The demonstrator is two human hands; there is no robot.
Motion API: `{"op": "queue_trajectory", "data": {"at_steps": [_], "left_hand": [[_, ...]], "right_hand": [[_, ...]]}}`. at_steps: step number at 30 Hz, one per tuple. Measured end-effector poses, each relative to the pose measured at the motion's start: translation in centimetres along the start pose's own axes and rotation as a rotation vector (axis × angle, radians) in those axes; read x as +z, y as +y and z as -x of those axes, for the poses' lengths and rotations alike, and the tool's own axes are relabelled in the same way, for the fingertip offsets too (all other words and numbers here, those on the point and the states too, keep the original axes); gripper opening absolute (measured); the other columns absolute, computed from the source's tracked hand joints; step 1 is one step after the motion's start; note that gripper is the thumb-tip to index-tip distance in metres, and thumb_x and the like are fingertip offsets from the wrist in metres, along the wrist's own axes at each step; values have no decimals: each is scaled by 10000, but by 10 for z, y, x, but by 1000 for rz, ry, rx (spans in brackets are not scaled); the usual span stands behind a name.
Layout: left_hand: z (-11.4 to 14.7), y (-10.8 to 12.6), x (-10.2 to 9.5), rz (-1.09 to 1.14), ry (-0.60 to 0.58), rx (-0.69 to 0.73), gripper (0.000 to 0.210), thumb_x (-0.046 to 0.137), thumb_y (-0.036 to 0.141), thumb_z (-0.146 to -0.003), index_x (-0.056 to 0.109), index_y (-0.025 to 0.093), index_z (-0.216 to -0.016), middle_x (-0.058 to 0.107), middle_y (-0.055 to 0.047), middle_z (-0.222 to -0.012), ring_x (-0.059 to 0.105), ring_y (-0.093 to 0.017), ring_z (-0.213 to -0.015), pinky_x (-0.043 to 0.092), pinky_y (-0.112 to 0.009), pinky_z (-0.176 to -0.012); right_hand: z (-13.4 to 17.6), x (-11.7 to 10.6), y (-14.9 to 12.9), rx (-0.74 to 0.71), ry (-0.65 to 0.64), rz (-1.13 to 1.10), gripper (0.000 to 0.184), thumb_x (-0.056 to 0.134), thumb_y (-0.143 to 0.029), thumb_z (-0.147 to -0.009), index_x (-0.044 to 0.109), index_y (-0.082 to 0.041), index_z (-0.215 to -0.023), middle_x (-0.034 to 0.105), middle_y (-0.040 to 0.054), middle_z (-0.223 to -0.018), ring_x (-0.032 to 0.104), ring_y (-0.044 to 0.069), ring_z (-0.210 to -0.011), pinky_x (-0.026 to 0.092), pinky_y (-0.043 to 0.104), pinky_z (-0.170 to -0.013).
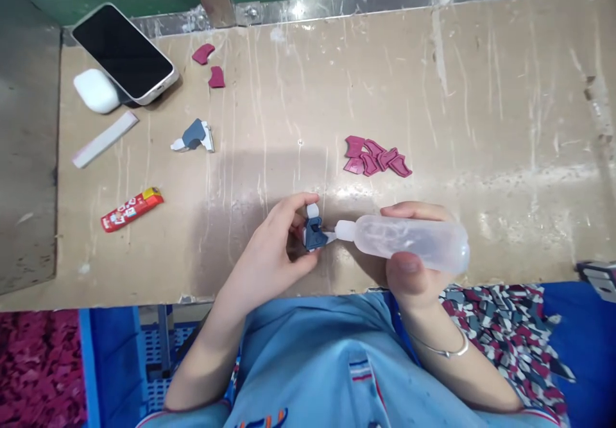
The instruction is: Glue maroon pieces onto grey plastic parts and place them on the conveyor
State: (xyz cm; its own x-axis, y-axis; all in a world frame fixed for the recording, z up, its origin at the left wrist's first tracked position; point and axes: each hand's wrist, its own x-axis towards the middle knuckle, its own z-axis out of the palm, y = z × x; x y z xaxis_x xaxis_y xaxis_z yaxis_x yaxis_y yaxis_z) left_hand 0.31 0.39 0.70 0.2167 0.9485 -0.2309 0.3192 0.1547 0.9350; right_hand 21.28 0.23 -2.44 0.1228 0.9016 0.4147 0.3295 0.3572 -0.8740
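Note:
My left hand pinches a small dark blue and white plastic part between thumb and fingers, just above the table's front. My right hand is wrapped round a translucent squeeze bottle lying nearly level, its white nozzle pointing left. The nozzle tip meets or almost touches the part; I cannot tell which. Clear liquid shows inside the bottle. Beyond my hands lies a small heap of dark red plastic pieces. A similar blue-grey and white part rests on the table to the left.
At the back left are a phone, a white rounded case and two dark red pieces. A white strip and a red packet lie nearer. Below the table's edge, blue crates flank loose red pieces and mixed-colour pieces.

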Motion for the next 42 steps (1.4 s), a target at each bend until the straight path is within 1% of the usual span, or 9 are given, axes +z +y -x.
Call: {"op": "queue_trajectory", "data": {"at_steps": [7,16,20,25,29,31,33,36,42], "left_hand": [[0,-4,0,-60,-16,104,631,691,26,-855,582,251,-1435,718,-32,-1264,708,-177,-991,597,-312,-929],[0,-6,0,-76,-22,143,653,691,13,-845,572,249,-1442,714,-36,-1261,699,-166,-974,603,-295,-905],[1,-5,-1,-70,-16,143,659,683,3,-835,579,250,-1437,717,-37,-1284,704,-167,-987,603,-295,-914],[2,-5,-1,-45,-23,117,709,662,-19,-799,577,261,-1445,712,-39,-1306,696,-168,-969,604,-298,-887],[3,-5,0,-26,-31,66,680,672,-3,-819,581,263,-1438,705,-35,-1266,683,-158,-914,608,-316,-881],[4,-4,0,-24,-26,64,656,673,9,-840,582,265,-1437,702,-37,-1282,684,-158,-918,610,-325,-895],[3,-3,0,-33,-19,69,641,674,14,-853,583,265,-1435,706,-37,-1289,688,-161,-938,610,-326,-908],[1,-3,1,-49,-14,86,646,685,14,-850,583,259,-1438,713,-35,-1279,685,-156,-938,608,-308,-891],[0,-6,1,-52,-18,91,665,686,7,-841,579,262,-1446,718,-33,-1269,683,-160,-943,607,-317,-902]], "right_hand": [[-1,1,4,-130,61,34,422,654,-653,-1023,767,-251,-1078,752,38,-923,738,218,-744,600,373,-617],[0,3,5,-171,62,22,433,678,-660,-1005,790,-257,-1118,758,29,-894,742,210,-709,604,349,-558],[-2,3,1,-152,68,25,427,684,-669,-997,791,-269,-1102,748,35,-870,732,214,-682,587,355,-534],[-2,0,-11,-97,-72,-62,351,689,-624,-1007,775,-286,-1053,743,12,-825,733,195,-677,578,330,-518],[2,-5,-14,-37,-21,-52,337,700,-642,-983,780,-318,-1029,716,13,-808,672,204,-610,485,371,-441],[5,-7,-12,-5,28,-23,361,699,-663,-968,792,-319,-1025,705,20,-818,649,210,-607,452,387,-445],[8,-9,-9,-31,69,16,375,686,-654,-980,802,-302,-1044,706,31,-838,657,221,-642,467,397,-488],[10,-10,-7,-140,80,43,364,678,-619,-1007,799,-287,-1097,712,43,-859,679,242,-678,492,404,-532],[6,-10,-12,-176,30,35,311,690,-557,-1018,798,-292,-1138,706,35,-828,673,230,-629,498,389,-480]]}}
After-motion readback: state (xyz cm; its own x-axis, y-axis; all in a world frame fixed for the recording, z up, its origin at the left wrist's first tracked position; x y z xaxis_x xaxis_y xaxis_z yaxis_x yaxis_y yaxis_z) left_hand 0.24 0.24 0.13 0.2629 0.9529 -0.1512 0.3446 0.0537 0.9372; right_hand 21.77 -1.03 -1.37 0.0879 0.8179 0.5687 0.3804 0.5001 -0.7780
